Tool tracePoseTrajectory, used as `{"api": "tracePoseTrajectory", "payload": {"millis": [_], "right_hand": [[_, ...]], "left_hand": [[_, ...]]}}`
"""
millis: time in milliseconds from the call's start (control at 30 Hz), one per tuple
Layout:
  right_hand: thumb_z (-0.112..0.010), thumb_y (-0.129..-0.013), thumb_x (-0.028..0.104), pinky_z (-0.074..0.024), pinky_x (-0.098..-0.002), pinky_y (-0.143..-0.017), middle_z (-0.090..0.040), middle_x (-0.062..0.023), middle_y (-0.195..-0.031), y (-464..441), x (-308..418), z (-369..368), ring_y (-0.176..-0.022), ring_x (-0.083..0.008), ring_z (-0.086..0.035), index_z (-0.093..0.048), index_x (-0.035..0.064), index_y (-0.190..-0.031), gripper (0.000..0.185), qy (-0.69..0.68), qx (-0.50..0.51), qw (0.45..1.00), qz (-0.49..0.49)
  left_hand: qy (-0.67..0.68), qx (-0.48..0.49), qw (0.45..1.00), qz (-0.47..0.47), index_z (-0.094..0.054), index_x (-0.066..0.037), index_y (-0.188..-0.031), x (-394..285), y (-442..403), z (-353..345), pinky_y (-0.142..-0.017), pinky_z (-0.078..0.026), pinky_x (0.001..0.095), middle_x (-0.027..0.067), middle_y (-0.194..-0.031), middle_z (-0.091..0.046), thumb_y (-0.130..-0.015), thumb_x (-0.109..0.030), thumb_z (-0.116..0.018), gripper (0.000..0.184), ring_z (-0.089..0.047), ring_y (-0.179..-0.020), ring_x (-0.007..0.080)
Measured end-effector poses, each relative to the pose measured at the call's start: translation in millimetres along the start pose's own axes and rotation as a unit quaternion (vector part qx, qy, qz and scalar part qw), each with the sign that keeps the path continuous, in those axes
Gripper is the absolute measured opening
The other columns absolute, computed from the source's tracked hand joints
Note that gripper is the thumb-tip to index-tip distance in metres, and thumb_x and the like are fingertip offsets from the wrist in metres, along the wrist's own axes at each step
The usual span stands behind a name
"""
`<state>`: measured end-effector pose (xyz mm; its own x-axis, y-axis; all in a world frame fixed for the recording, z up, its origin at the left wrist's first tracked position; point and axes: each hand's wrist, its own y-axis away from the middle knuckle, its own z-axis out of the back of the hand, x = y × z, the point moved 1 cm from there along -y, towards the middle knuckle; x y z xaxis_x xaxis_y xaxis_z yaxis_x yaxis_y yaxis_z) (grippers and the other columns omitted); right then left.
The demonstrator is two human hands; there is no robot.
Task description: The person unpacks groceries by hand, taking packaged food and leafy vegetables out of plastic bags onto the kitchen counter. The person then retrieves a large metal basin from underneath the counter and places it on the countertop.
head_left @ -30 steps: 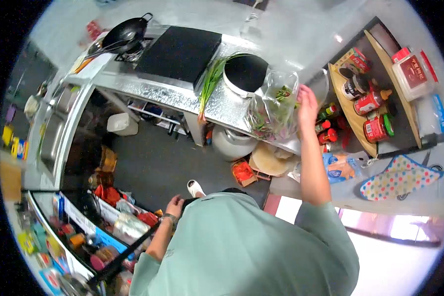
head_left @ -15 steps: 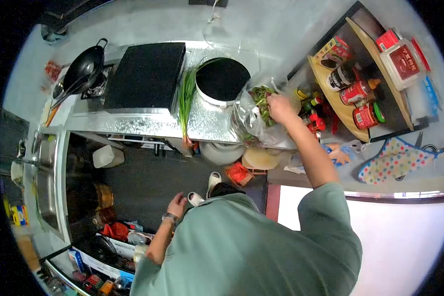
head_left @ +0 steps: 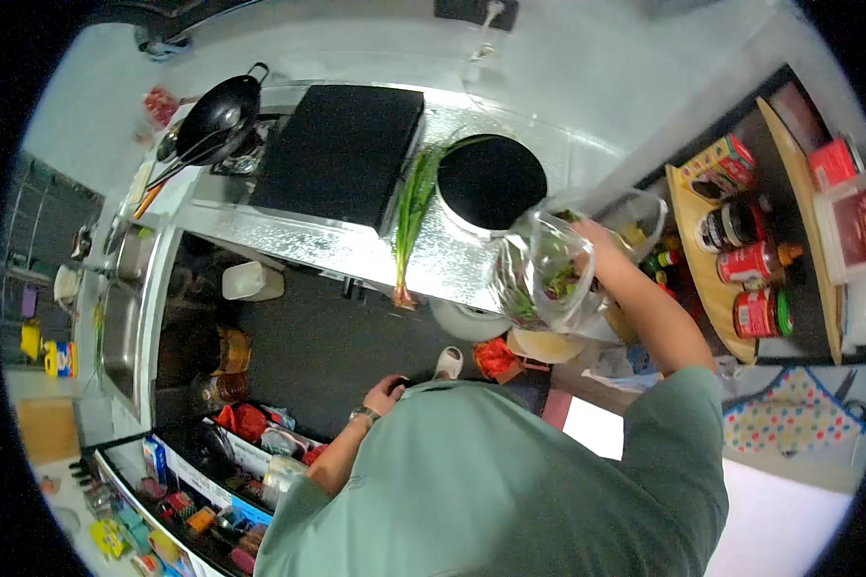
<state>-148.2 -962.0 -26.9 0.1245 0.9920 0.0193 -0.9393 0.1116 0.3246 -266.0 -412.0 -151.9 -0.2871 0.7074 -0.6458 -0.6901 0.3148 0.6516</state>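
Note:
On the counter's right end stands a clear plastic bag (head_left: 534, 274) with leafy greens (head_left: 560, 281) inside. My right hand (head_left: 597, 252) reaches into the bag's mouth at the greens; the plastic and the leaves partly hide its fingers. Low in front of my body, beside the dark floor, my left hand (head_left: 383, 397) hangs away from the counter, a watch on its wrist; its fingers are too small to read. A bunch of green onions (head_left: 414, 216) lies left of a round black-topped pot (head_left: 492, 183).
A black wok (head_left: 223, 115) sits at the counter's left, next to a flat black cover (head_left: 342, 154). Shelves (head_left: 707, 260) with jars and boxes are on the right. The sink (head_left: 123, 327) is at far left, and open drawers (head_left: 192, 481) with packages stand lower left.
The view has swung about. My right hand went from the bag's right edge to the greens, and the bag's mouth now stands wider around it. My left hand stays low.

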Motion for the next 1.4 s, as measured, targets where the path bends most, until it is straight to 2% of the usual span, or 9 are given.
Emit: {"api": "tracePoseTrajectory", "payload": {"millis": [100, 200, 333, 433, 500, 600, 867, 1133, 1400], "right_hand": [[-0.062, -0.073, 0.021, -0.0461, -0.0428, -0.080, -0.059, -0.0172, -0.096, 18, 7, 9, -0.099, -0.0365, -0.055, -0.065, 0.0042, -0.095, 0.028, 0.081, -0.004, 0.993, 0.087], [-0.051, -0.084, 0.025, -0.0459, -0.0377, -0.078, -0.060, -0.0117, -0.090, 6, -25, -18, -0.087, -0.0299, -0.056, -0.063, 0.0100, -0.100, 0.025, -0.201, 0.045, 0.971, -0.124], [-0.048, -0.087, 0.027, -0.0464, -0.0371, -0.076, -0.060, -0.0102, -0.087, 32, -7, -28, -0.083, -0.0292, -0.056, -0.062, 0.0082, -0.101, 0.027, 0.048, -0.244, 0.959, 0.136], [-0.042, -0.093, 0.026, -0.0449, -0.0399, -0.084, -0.060, -0.0181, -0.101, 12, -19, -49, -0.099, -0.0295, -0.056, -0.052, 0.0023, -0.120, 0.037, -0.581, -0.155, 0.794, 0.087], [-0.044, -0.091, 0.024, -0.0459, -0.0393, -0.085, -0.061, -0.0179, -0.103, 44, -3, -12, -0.102, -0.0281, -0.057, -0.055, 0.0010, -0.109, 0.031, -0.214, -0.172, 0.959, 0.068], [-0.048, -0.087, 0.023, -0.0483, -0.0404, -0.083, -0.062, -0.0181, -0.101, 50, 25, 41, -0.097, -0.0300, -0.060, -0.059, -0.0001, -0.097, 0.027, 0.112, 0.015, 0.994, 0.008], [-0.069, -0.064, 0.019, -0.0484, -0.0429, -0.086, -0.062, -0.0198, -0.107, 26, -7, 26, -0.099, -0.0375, -0.059, -0.060, 0.0048, -0.110, 0.049, 0.027, 0.106, 0.994, 0.003], [-0.065, -0.066, 0.013, -0.0498, -0.0429, -0.078, -0.061, -0.0186, -0.093, 66, -3, 4, -0.087, -0.0381, -0.059, -0.057, 0.0046, -0.108, 0.044, 0.036, -0.195, 0.953, 0.227], [-0.059, -0.080, 0.018, -0.0445, -0.0437, -0.088, -0.057, -0.0231, -0.113, 149, 50, 79, -0.105, -0.0371, -0.055, -0.046, 0.0023, -0.127, 0.051, 0.000, 0.007, 0.981, -0.192]], "left_hand": [[-0.009, 0.023, 1.000, 0.004, -0.049, -0.005, -0.128, -16, -4, 2, -0.093, -0.045, 0.0355, 0.0165, -0.118, -0.061, -0.089, -0.031, -0.055, 0.047, -0.058, -0.110, 0.0286], [0.012, 0.022, 0.999, -0.033, -0.048, -0.006, -0.129, 13, -28, -11, -0.094, -0.045, 0.0356, 0.0174, -0.121, -0.059, -0.089, -0.030, -0.055, 0.047, -0.057, -0.111, 0.0292], [0.017, 0.015, 0.999, -0.026, -0.048, -0.006, -0.129, -9, -20, -2, -0.094, -0.044, 0.0362, 0.0179, -0.122, -0.058, -0.089, -0.031, -0.054, 0.047, -0.056, -0.112, 0.0300], [-0.024, -0.014, 0.999, -0.021, -0.048, -0.008, -0.130, -18, -16, 2, -0.095, -0.044, 0.0372, 0.0180, -0.121, -0.058, -0.089, -0.033, -0.053, 0.048, -0.056, -0.112, 0.0311], [-0.011, -0.004, 1.000, -0.025, -0.048, -0.009, -0.131, 6, -28, -4, -0.095, -0.044, 0.0372, 0.0174, -0.121, -0.058, -0.089, -0.033, -0.053, 0.048, -0.056, -0.112, 0.0313], [0.028, 0.028, 0.999, -0.025, -0.048, -0.011, -0.131, 30, -42, -17, -0.096, -0.043, 0.0371, 0.0163, -0.123, -0.058, -0.089, -0.034, -0.053, 0.049, -0.056, -0.112, 0.0313], [-0.029, 0.026, 0.999, -0.025, -0.047, -0.008, -0.132, -7, -32, 8, -0.096, -0.043, 0.0357, 0.0165, -0.125, -0.056, -0.090, -0.032, -0.053, 0.049, -0.056, -0.113, 0.0299], [-0.036, 0.052, 0.998, -0.030, -0.046, -0.006, -0.132, -12, -34, 20, -0.096, -0.043, 0.0367, 0.0171, -0.126, -0.055, -0.089, -0.034, -0.055, 0.052, -0.055, -0.114, 0.0304], [-0.061, 0.163, 0.982, -0.072, -0.045, -0.010, -0.134, 18, -83, 43, -0.097, -0.043, 0.0364, 0.0126, -0.131, -0.052, -0.089, -0.035, -0.055, 0.052, -0.055, -0.115, 0.0291]]}}
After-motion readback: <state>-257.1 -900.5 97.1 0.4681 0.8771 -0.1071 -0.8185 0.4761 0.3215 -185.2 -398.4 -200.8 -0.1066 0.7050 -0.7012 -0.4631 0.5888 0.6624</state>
